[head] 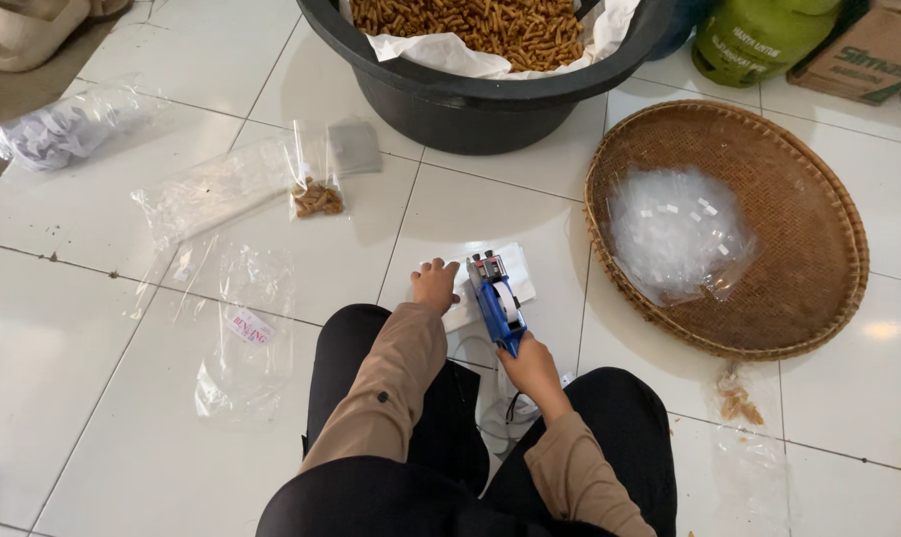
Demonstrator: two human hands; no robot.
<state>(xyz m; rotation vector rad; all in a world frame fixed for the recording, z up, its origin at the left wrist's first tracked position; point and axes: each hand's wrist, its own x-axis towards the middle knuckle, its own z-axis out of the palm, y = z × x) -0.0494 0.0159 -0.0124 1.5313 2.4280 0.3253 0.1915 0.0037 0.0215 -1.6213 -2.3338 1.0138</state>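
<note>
Overhead, a dark tub [450, 109] of fried snack sticks [470, 25] sits by a woven tray [818, 249] holding labelled clear bags [674, 234]. Nearer, the right hand [533, 370] has its fingers clamped round a blue label gun [497, 298], nose down on a flat clear bag [515, 268] between the knees. The left hand [435, 285] presses that bag, fingers together. Slippery plastic could probably shift, leaving the label crooked.

- The black tub [470, 104] of snacks is cut off by the top edge.
- The right hand [533, 370] covers the handle of the blue label gun [496, 298].
- The small stickers inside the clear bag [677, 234] are too small to tell.
</note>
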